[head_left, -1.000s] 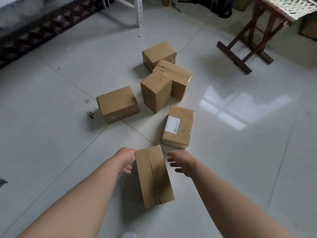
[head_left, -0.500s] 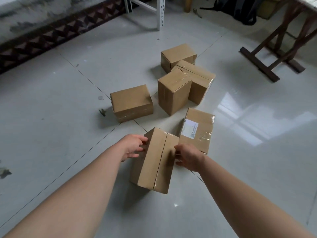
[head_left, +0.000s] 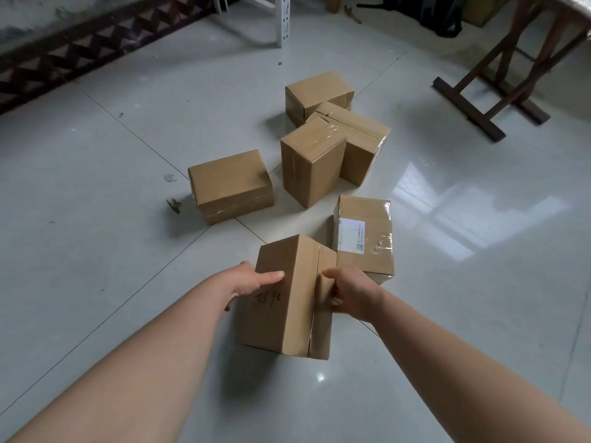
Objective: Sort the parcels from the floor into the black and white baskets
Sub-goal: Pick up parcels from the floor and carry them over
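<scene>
I hold a brown cardboard parcel (head_left: 287,302) between both hands, tilted up on an edge above the floor, with dark handwriting on its near face. My left hand (head_left: 252,281) grips its left side, thumb lying across the face. My right hand (head_left: 351,290) grips its right side, fingers curled round the edge. Several more taped cardboard parcels lie on the tiles beyond: one with a white label (head_left: 366,238) just behind the held one, one lying flat (head_left: 230,185) to the left, one upright (head_left: 311,161), and two further back (head_left: 361,139) (head_left: 318,91). No basket is in view.
Pale glossy floor tiles (head_left: 96,203) surround the parcels. A dark wooden table leg frame (head_left: 479,103) stands at the back right. A white metal rack post (head_left: 284,20) and a black bag (head_left: 438,14) stand at the back. A patterned dark border (head_left: 80,52) runs along the left.
Both hands closed onto the nearest parcel and tipped it up from lying flat, so its side face with writing now turns toward me. The view has shifted slightly closer.
</scene>
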`<state>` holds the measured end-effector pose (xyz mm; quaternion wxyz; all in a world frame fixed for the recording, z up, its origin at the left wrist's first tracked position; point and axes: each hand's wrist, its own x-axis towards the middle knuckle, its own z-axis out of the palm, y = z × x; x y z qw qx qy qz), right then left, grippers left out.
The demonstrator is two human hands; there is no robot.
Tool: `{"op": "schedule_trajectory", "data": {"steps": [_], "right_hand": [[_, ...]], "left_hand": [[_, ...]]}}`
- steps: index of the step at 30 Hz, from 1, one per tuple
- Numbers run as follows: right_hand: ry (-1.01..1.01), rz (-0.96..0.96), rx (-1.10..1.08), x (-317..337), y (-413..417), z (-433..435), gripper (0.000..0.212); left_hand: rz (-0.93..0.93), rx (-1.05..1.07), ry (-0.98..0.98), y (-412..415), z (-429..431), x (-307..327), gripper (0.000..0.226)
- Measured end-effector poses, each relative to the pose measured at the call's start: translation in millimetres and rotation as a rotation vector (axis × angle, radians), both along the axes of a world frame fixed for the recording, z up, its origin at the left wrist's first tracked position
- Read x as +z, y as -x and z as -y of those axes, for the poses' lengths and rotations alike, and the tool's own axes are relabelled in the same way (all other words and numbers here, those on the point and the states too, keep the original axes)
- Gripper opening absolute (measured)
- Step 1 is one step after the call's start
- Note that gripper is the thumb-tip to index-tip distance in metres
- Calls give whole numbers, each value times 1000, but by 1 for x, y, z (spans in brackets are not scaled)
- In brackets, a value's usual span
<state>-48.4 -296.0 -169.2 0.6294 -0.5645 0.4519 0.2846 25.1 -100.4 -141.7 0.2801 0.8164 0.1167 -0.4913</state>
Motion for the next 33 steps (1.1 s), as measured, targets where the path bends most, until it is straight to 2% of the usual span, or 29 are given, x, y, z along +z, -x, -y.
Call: {"op": "schedule_trajectory", "data": {"steps": [4, 6, 8, 11, 15, 19, 24, 28, 33], "right_hand": [[56, 18, -30, 1, 7, 18, 28], [25, 43, -43, 2, 9, 23, 24], [-14, 81, -18, 1, 10, 26, 22], [-183, 121, -15, 5, 10, 22, 34], [-236, 180, 26, 8, 12, 13, 47], [-130, 208, -7, 10, 10, 17, 44], [-9, 305, 35, 13, -2, 18, 44], [200, 460, 104, 23, -30, 8, 47], [302, 550, 193, 32, -82, -18, 47]], "left_hand": [[-55, 66, 69, 3, 8, -9, 79], [-3, 85, 103, 4, 13, -11, 67], [126, 133, 119, 0, 16, -11, 58], [311, 129, 24, -6, 20, -10, 53], [289, 86, -35, -2, 19, -14, 39], [271, 116, 7, -1, 17, -14, 32], [364, 149, -13, -6, 15, -10, 27], [459, 338, -19, -28, 1, -6, 54], [569, 509, -17, -65, -22, -7, 44]]}}
